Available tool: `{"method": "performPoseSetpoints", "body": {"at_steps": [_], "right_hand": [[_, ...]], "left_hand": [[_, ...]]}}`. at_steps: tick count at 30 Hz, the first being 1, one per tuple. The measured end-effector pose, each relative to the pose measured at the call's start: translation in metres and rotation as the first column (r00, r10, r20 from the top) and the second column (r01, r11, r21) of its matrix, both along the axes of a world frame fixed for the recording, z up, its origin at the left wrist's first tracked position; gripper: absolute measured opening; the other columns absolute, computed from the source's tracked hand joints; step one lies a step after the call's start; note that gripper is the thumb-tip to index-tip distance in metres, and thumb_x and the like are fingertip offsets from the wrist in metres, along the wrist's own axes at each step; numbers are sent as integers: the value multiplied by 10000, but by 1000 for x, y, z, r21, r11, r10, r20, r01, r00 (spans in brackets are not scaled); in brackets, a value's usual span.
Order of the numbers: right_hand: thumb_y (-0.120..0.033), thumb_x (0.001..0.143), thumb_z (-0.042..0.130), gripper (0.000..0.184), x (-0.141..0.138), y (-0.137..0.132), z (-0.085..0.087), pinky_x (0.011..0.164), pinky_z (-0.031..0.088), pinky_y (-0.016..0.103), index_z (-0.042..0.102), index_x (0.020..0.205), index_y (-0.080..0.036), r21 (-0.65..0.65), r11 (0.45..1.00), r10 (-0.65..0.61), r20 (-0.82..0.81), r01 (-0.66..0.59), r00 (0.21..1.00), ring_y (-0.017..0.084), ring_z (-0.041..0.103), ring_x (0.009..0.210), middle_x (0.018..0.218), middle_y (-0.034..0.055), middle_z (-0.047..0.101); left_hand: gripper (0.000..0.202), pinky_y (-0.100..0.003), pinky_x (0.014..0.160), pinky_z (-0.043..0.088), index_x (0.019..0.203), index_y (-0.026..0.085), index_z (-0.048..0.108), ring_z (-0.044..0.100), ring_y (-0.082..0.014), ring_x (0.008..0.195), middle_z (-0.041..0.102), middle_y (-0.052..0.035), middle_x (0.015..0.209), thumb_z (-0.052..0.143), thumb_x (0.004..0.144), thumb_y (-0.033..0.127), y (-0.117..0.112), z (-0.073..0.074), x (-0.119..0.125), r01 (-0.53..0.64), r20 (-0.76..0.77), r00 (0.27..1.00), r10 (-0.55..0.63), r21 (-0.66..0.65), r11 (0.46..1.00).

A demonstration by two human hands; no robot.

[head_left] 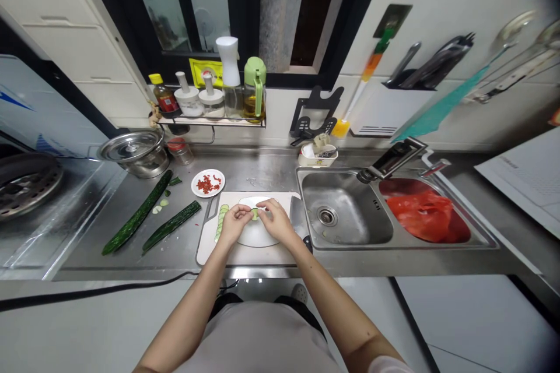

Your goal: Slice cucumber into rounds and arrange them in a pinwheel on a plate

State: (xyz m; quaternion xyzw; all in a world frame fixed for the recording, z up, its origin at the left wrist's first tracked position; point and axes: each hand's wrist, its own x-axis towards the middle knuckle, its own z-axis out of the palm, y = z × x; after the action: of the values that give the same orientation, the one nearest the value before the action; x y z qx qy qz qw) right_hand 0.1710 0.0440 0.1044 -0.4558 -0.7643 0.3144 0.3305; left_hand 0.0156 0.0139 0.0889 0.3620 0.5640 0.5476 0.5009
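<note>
Apparently green slice, white plate, red bag

From here I see smooth, shiny metal on the desk and sink, a glossy plate, bumpy-skinned long cucumber, and crinkled, thin plastic bag.

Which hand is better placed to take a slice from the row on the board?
Probably your left hand: it's right beside the row of slices, while your right hand is by the plate's right side.
</note>
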Motion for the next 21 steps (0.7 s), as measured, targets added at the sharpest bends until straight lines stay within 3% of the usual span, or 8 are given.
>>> {"method": "performPoseSetpoints", "body": {"at_steps": [4,9,12,15,18,21], "right_hand": [[-230,868,515,115,-4,3,-5,815,424,306,627,862,-204,0,1000,1,-7,-1,1000,176,546,896,912,39,608],[-241,885,486,139,-4,7,-7,814,412,304,613,841,-204,52,998,-30,-18,31,999,181,537,887,878,41,610],[-264,908,463,176,-2,8,-5,833,406,317,624,871,-207,103,994,-36,-4,37,999,190,535,901,897,52,616],[-277,922,450,197,-1,8,-1,854,403,326,639,914,-220,153,988,-24,-3,24,1000,198,530,932,927,57,618],[-279,924,451,205,0,8,1,853,409,331,649,947,-232,179,984,-2,4,2,1000,205,523,953,951,61,610],[-281,921,458,202,2,8,2,852,414,335,651,957,-234,182,983,16,24,-20,1000,213,515,964,963,67,603]], "left_hand": [[333,-229,630,430,764,158,608,540,-102,614,589,13,659,775,564,367,1,-1,2,2,-15,1000,-2,0,1000],[405,-202,537,386,742,172,563,476,-71,536,567,21,655,775,575,473,-4,2,10,-174,-70,983,172,-16,985],[463,-185,448,298,701,161,555,453,-61,481,553,9,594,677,664,606,-7,5,16,-84,66,993,95,-162,983],[548,-180,401,221,760,147,584,446,-57,434,571,-5,592,596,694,691,-5,7,19,63,293,955,38,-329,942],[531,-172,388,216,765,144,584,439,-53,416,555,9,566,609,693,669,3,8,20,134,432,901,42,-369,920],[423,-166,380,223,767,146,583,434,-45,412,553,23,566,667,685,553,12,6,21,135,476,877,67,-377,916]]}}
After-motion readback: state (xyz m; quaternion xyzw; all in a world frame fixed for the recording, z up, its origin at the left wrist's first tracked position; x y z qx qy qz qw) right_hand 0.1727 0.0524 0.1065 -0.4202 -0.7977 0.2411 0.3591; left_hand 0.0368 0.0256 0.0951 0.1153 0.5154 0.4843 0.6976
